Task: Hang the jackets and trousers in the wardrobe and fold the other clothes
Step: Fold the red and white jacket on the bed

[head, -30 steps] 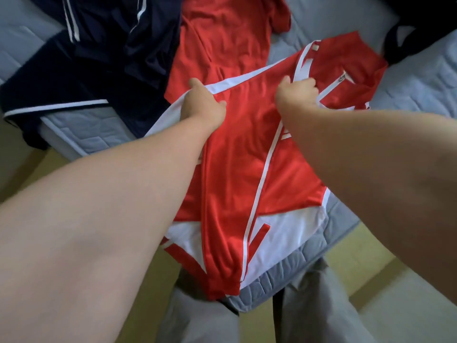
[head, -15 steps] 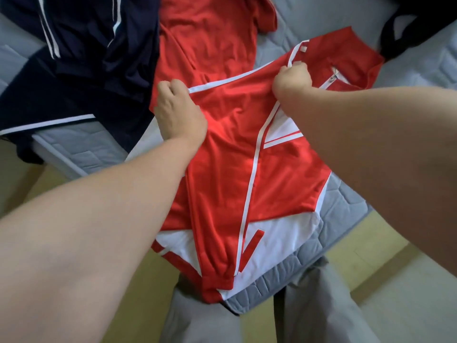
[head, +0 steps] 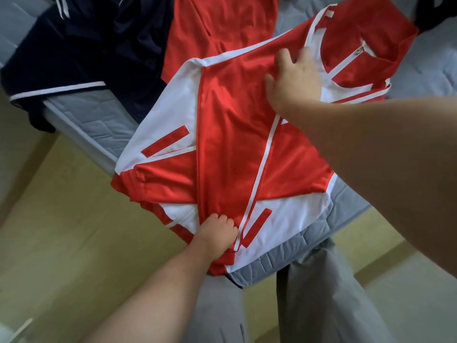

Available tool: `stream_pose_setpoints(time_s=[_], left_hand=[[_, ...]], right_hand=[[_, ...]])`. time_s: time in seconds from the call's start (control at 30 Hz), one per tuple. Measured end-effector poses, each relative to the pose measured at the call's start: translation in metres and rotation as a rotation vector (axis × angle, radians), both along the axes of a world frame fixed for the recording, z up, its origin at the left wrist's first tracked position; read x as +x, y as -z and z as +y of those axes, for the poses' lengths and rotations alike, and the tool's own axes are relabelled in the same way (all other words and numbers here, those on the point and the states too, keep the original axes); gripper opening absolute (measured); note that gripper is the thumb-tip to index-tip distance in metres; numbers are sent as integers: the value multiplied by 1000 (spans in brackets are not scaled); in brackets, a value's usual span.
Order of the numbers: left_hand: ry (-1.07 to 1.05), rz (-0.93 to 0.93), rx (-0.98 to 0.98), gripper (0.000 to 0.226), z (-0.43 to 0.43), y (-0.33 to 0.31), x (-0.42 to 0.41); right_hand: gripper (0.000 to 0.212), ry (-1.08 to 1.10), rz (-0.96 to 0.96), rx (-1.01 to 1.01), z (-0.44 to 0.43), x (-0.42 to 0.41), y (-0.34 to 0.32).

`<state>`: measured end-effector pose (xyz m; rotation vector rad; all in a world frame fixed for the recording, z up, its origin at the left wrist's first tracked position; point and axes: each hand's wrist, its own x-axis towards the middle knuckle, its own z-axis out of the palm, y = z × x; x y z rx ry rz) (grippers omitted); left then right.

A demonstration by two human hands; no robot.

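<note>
My left fingers (head: 220,219) pinch the jacket (head: 235,144) at its near hem, my right fingers (head: 284,59) flat and spread by the far collar.

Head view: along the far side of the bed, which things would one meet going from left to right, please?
Navy garment → plain red garment → jacket collar → black item in the corner.

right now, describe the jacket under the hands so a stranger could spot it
On the grey mattress, at its near corner, lies the jacket. Unlike the plain red top and navy garment beyond, it has white panels and a zip collar.
</note>
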<state>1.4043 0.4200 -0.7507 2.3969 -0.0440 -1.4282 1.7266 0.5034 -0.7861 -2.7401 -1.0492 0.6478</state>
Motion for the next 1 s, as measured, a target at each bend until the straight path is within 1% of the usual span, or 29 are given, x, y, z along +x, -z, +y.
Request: stream_pose_setpoints(time_s=[0.07,0.17,0.2,0.27,0.33,0.37,0.4,0.43,0.47,0.5,0.53,0.63,0.7,0.73,0.77,0.83,0.9,1.0], left_hand=[[82,-4,8,27,5,4,-9],[173,-8,7,27,14,8,-15],[185,19,3,27,17,7,-13],[184,122,-7,33,21,4,-8],[124,310,-43,33,28,-6,17],[96,402,-69,24,33,-12,37],[78,490,-88,11,41,-17,61],[52,553,-85,15,52,-18,86],[4,561,-50,27,66,-20,113],[-70,519,-7,32,83,-23,141],[-142,410,42,31,100,-25,168],[-367,-39,193,15,143,-32,241],[-562,-294,269,25,161,-33,286],[-631,-375,302,30,165,-34,306],[-673,-422,329,33,167,-32,323],[-695,-455,367,33,165,-22,353],[-689,-446,408,35,163,-9,376],[-677,-416,459,41,164,9,405]], right_hand=[[41,-83,27,-45,-8,-12,3],[45,-83,58,-116,-19,-26,7],[48,-72,79,-134,-21,-29,7],[53,-60,124,-142,-24,-34,4],[53,-22,145,-96,-29,-34,-1],[50,24,140,-55,-32,-31,-4],[46,91,127,-12,-38,-27,-7],[42,175,104,23,-45,-20,-10],[39,270,72,43,-53,-11,-12],[36,370,36,45,-62,-1,-14],[35,473,0,35,-71,10,-15],[35,778,-70,-13,-97,46,-12],[40,944,-19,-50,-110,70,-6],[44,991,53,-64,-116,81,-2],[49,1007,149,-68,-121,91,2],[55,981,339,-36,-127,105,13],[56,970,452,17,-127,111,17],[54,1036,585,109,-128,122,21]])
